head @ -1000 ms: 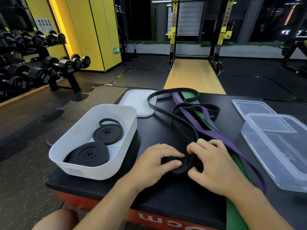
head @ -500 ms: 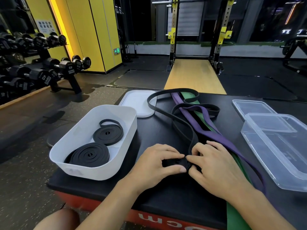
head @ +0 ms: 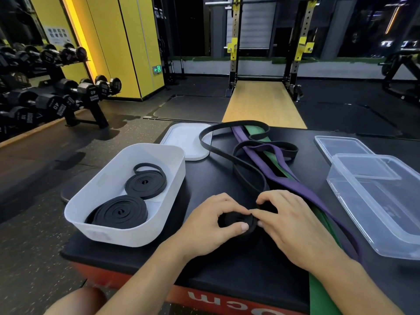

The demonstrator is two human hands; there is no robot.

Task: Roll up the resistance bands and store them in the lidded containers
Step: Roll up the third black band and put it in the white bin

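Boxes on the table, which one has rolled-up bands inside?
The white box on the left: two black rolls lie in it. The clear box on the right holds none.

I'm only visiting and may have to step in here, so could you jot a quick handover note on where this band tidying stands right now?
The left hand grips the small coiled end of the black band on the black table.
The right hand pinches the same coil from the other side.
Done: a larger roll and a smaller roll lie in the white tub; its white lid lies behind it.
Left: finish this band, whose loose length trails away across the table. Roll the purple band and green band. The clear container and clear lid sit to the right. Lids go on last.
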